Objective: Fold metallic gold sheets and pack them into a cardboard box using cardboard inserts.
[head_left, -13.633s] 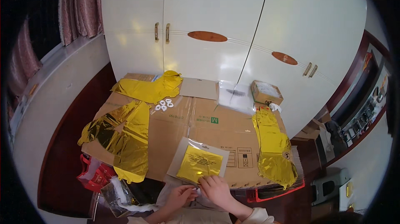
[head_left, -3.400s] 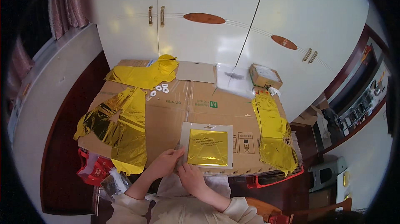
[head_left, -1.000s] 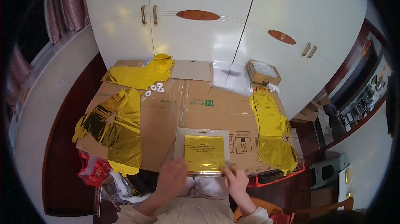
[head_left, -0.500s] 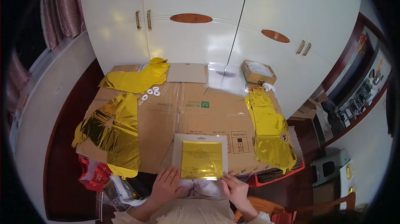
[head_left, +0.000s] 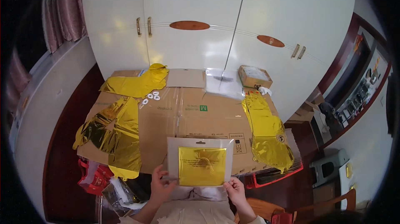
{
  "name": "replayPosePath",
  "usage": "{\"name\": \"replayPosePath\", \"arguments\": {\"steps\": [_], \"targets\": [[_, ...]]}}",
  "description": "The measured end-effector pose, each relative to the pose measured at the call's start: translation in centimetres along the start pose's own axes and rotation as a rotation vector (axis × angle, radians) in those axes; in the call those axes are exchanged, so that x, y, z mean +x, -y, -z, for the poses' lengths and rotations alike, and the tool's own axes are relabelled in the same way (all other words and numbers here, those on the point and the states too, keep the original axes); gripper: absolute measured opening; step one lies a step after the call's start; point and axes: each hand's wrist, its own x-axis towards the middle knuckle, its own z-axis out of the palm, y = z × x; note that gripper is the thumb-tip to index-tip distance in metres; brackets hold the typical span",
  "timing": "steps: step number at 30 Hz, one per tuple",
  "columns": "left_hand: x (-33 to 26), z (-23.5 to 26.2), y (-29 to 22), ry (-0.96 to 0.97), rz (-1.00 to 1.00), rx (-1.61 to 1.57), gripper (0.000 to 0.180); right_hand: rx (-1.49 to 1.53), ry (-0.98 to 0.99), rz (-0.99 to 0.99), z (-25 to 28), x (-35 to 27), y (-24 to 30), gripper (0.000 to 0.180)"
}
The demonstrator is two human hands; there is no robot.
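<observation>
In front of me a flat clear bag with a pale backing card holds a folded gold foil balloon [head_left: 202,168]. It is tilted up at the table's near edge, with a hang hole in its top. My right hand [head_left: 236,191] pinches the bag's lower right corner between thumb and fingers. Beside the lower left edge is my left hand [head_left: 161,187], open, fingers apart; whether a fingertip touches the bag is hard to see. On the left lie flat gold foil balloons [head_left: 125,136], and a gold foil stack [head_left: 266,130] lies on the right.
Cardboard [head_left: 158,124] covers the table. White rings [head_left: 151,96] lie at the back left. Along the back are a grey card [head_left: 186,78], clear bags [head_left: 223,84] and a small open box [head_left: 255,77]. A red bag [head_left: 93,178] hangs below the left edge; a wooden chair [head_left: 325,208] stands right.
The bagged balloon has tipped up toward me and looks larger. My left hand has come off its lower left corner with fingers spread. My right hand keeps its pinch.
</observation>
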Motion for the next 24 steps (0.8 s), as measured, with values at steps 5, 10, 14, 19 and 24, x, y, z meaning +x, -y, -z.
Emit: {"name": "replayPosePath", "arguments": {"steps": [5,10,14,19,24], "targets": [[2.6,0.4,-0.6,0.173,-0.298,0.008,0.047,-0.219,0.010,0.359,0.8,1.4,0.4,0.010],[5.9,0.1,-0.5,0.171,-0.468,0.201,0.039,-0.741,-0.016,0.365,-0.9,4.8,5.0,0.028],[8.2,-0.7,0.1,0.074,-0.349,0.430,0.041,-0.642,0.049,0.298,-0.7,8.5,3.0,0.029],[8.7,-1.4,-0.4,-0.062,-0.475,0.515,0.047,-0.621,0.147,0.216,-0.4,10.4,1.7,0.022],[9.1,-0.6,0.0,0.004,-0.335,0.600,0.053,-0.458,0.190,0.302,-1.3,10.7,3.0,0.021]]}}
